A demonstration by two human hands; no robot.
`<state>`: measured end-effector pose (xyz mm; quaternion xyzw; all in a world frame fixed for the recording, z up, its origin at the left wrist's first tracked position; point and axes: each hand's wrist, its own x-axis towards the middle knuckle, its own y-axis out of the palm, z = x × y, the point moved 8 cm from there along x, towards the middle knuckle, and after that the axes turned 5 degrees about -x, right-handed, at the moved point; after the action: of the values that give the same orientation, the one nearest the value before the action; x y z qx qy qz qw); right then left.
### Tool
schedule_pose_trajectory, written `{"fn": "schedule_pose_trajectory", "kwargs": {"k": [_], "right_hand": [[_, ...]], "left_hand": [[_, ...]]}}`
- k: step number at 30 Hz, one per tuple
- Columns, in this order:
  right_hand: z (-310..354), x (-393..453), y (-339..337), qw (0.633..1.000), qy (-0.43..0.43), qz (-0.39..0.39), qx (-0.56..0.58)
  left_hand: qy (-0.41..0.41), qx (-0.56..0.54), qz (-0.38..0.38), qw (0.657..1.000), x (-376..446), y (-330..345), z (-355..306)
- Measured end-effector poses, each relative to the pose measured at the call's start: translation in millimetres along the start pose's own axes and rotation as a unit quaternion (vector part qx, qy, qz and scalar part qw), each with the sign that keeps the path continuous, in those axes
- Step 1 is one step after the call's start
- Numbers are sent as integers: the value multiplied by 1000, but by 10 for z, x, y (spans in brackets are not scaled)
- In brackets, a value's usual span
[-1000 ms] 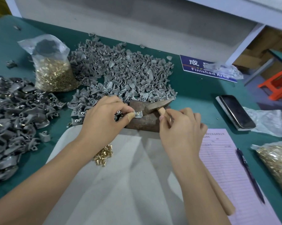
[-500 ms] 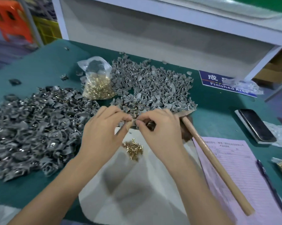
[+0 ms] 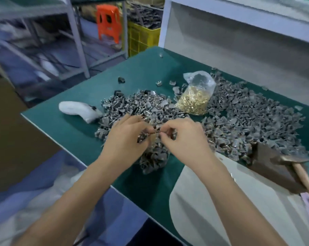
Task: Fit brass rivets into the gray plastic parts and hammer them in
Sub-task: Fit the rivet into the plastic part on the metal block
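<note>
My left hand (image 3: 127, 139) and my right hand (image 3: 185, 137) meet fingertip to fingertip above the left heap of darker gray parts (image 3: 132, 107). Together they pinch a small gray plastic part (image 3: 157, 133), mostly hidden by the fingers. Whether a rivet sits in it is too blurred to tell. A clear bag of brass rivets (image 3: 194, 102) stands behind the hands. The large pile of loose gray plastic parts (image 3: 247, 118) spreads to the right. The hammer (image 3: 295, 161) lies at the far right, its head resting on a rusty metal block (image 3: 272, 166).
A white cloth (image 3: 221, 201) covers the green table (image 3: 75, 128) at the near right. A white plastic wrap (image 3: 79, 109) lies at the table's left edge. Beyond the table stand a metal rack, an orange stool (image 3: 108, 23) and a yellow crate (image 3: 143, 36).
My right hand let go of the hammer, which now lies on the block. Both hands moved left from the block to above the left heap, and the view swung left.
</note>
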<state>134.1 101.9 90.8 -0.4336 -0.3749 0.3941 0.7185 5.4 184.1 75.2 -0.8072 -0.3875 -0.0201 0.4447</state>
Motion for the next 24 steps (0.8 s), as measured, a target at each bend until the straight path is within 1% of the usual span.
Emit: {"fn": "schedule_pose_trajectory", "kwargs": {"k": [5,8,12,15,17,20,24], "right_hand": [[43,78,56,1000,-12,1,7],[-87,29,-54,999,-10,-20,23],[-580,-222,-261,998,20,-45,27],[-964,-540,-467,995,44,-87,-22],[-1170,-760,-577,992,59,-101,-40],[-1426,-1012,-665,995,63,-75,-8],[-1686,-1242,-577,995,87,-5,47]], "left_hand": [[-5,-21,-14,1000,0,-51,70],[17,-33,-17,999,46,-69,-82],[48,-90,40,994,145,200,-410],[56,-139,91,985,145,571,-666],[63,-149,129,978,108,838,-825],[75,-128,168,974,86,1161,-1015],[85,-50,177,979,108,1408,-1152]]}}
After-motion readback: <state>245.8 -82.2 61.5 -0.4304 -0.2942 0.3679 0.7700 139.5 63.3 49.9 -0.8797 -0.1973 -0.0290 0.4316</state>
